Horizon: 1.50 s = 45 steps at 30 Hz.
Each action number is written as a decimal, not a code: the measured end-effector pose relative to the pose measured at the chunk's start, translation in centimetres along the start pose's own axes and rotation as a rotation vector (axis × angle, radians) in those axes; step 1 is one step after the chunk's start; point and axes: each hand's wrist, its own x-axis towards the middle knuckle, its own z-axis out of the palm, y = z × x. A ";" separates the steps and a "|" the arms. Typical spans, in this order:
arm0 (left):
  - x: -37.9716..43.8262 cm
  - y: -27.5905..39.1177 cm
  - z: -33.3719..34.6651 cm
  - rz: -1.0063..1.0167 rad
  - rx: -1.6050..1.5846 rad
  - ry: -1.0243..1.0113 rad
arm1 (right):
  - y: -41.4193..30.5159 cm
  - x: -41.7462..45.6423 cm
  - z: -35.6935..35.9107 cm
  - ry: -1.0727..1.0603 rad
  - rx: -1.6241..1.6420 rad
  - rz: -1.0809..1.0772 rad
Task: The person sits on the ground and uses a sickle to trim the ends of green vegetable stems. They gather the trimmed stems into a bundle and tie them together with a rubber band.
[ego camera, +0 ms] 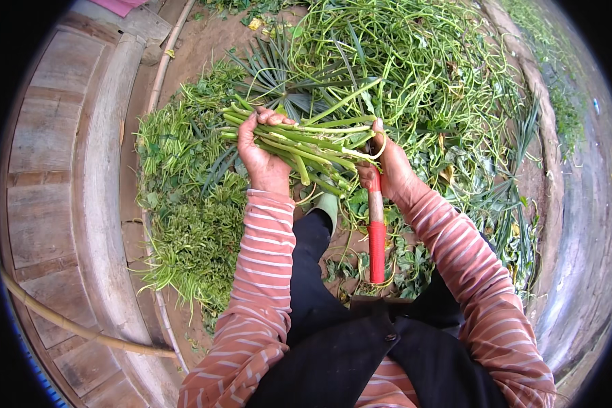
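Observation:
My left hand [265,150] grips a bundle of green leafy-plant stems [311,145], which lies crosswise in front of me, its cut ends towards the right. At those ends, my right hand [387,163] is closed round the upper part of a tool handle wrapped in red [376,250], with thumb and fingertips close to a thin curling stem. The handle hangs down below the palm; its blade is mostly hidden behind the hand and stems. Beneath the bundle spreads a dark green palm frond [285,92].
Tangled long green stems [418,66] cover the ground ahead and right. Shorter cut greens [199,234] are piled at the left, beside a bamboo pole [168,56] and a wooden panelled wall [46,132]. A green boot [328,208] stands below my hands.

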 end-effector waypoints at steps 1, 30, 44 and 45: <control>0.1 0.1 -0.2 -0.006 0.031 0.013 | -0.1 0.2 -0.2 -0.006 -0.067 -0.012; 1.7 1.0 0.7 0.458 1.052 0.252 | -4.2 -3.9 -4.6 -0.193 0.364 -0.100; 2.5 -2.0 1.4 0.347 1.219 0.055 | -0.1 -1.4 -6.1 0.238 -0.008 -0.151; 2.6 -2.2 1.6 0.328 1.232 0.080 | 0.7 -0.8 -6.3 0.269 -0.042 -0.126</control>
